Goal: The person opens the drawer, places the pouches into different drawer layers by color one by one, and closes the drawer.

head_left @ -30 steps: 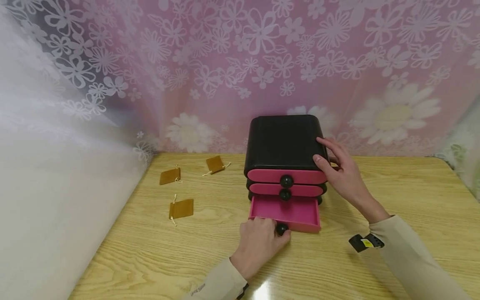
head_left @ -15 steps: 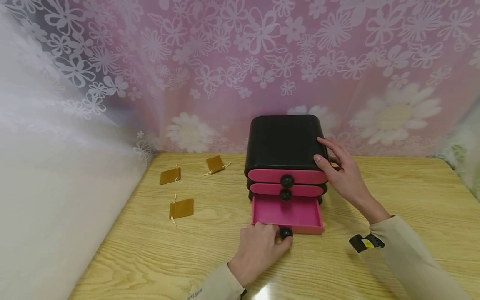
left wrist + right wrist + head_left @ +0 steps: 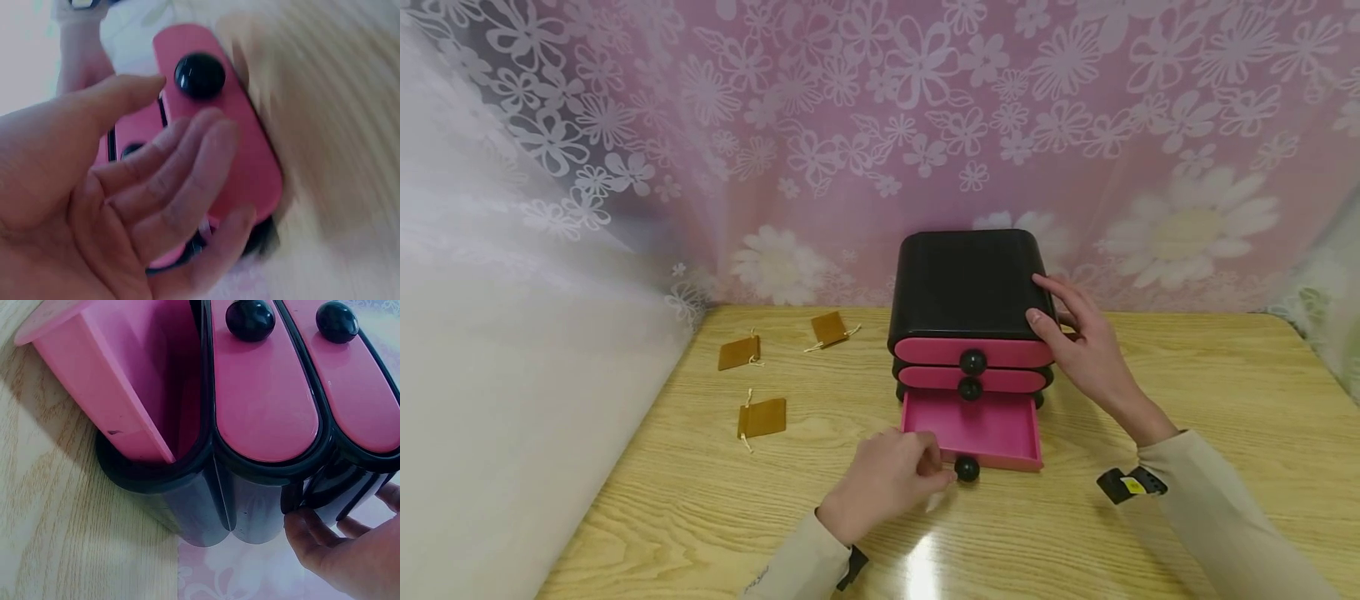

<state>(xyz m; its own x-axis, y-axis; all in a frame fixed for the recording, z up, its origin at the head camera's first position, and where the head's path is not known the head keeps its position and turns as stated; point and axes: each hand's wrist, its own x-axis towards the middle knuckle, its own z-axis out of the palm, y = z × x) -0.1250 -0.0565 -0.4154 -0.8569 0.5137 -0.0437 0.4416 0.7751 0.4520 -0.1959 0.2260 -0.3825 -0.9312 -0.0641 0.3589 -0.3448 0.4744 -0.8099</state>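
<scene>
A black drawer unit (image 3: 973,283) with pink fronts stands at the back of the table. Its bottom drawer (image 3: 981,425) is pulled out and shows a bare pink inside. My left hand (image 3: 887,475) is at this drawer's left front, beside its round black knob (image 3: 967,469). The left wrist view shows the left fingers loosely bent, with a gap between them and the knob (image 3: 200,76). My right hand (image 3: 1086,350) rests on the unit's right side, thumb and index finger on the top's edge. Other right fingers (image 3: 306,534) touch the side wall.
Three small brown drawstring pouches lie to the left: one pouch (image 3: 740,353) at far left, one pouch (image 3: 830,329) at the back, one pouch (image 3: 763,417) nearer. A flowered curtain (image 3: 850,167) hangs behind the wooden table (image 3: 700,517).
My left hand has pulled the bottom drawer slightly further out, then let go of its knob and shifted left. My right hand has stayed on the drawer unit.
</scene>
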